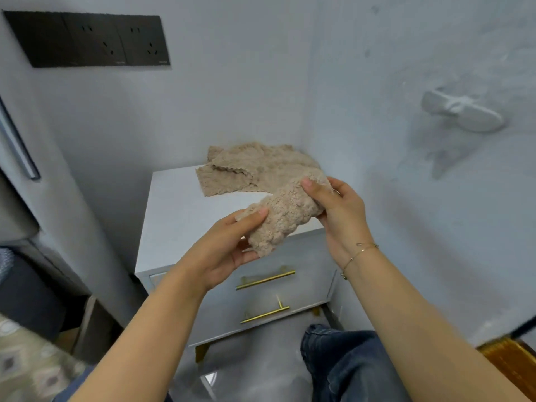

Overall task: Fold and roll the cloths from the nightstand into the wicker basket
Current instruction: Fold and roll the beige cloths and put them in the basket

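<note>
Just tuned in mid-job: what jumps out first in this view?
Dead centre, both hands hold a rolled beige cloth in the air above the white nightstand: the left hand grips its lower end, the right hand its upper end. Behind it, loose beige cloths lie crumpled on the nightstand's back corner against the wall. No wicker basket is in view.

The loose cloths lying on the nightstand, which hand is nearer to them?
Right. The right hand holds the rolled cloth just beside the loose cloths; the left hand is farther forward.
</note>
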`<control>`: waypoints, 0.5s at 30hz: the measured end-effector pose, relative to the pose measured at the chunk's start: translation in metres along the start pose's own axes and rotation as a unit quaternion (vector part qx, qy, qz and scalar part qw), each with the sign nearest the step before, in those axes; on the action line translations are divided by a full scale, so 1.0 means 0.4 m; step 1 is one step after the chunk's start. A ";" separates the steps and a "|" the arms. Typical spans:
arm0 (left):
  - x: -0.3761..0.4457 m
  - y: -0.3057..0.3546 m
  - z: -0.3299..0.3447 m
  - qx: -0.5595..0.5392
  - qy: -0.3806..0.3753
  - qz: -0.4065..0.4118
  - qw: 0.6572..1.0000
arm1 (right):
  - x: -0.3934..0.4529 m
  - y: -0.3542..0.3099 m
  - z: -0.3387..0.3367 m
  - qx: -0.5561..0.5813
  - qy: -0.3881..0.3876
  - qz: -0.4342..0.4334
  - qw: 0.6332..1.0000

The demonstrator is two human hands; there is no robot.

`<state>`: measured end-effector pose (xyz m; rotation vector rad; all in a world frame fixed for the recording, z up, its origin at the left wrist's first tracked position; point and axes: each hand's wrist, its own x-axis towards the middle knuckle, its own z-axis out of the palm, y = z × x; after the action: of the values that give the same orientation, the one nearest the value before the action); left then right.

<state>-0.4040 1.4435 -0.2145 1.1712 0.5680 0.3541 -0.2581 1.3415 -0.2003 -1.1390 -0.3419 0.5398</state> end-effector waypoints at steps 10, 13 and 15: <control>-0.072 -0.058 0.252 0.070 -0.015 -0.012 0.997 | -0.213 -0.041 -0.217 0.182 0.101 0.019 0.978; -0.105 -0.101 0.312 0.123 -0.050 -0.009 0.991 | -0.267 -0.044 -0.285 0.173 0.131 0.044 0.975; -0.120 -0.123 0.348 0.156 -0.077 -0.006 0.985 | -0.297 -0.053 -0.331 0.176 0.154 0.044 0.971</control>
<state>-0.3623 1.2941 -0.2111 1.4812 0.5061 0.1655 -0.2823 1.1664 -0.2306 -0.8765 0.0734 0.4707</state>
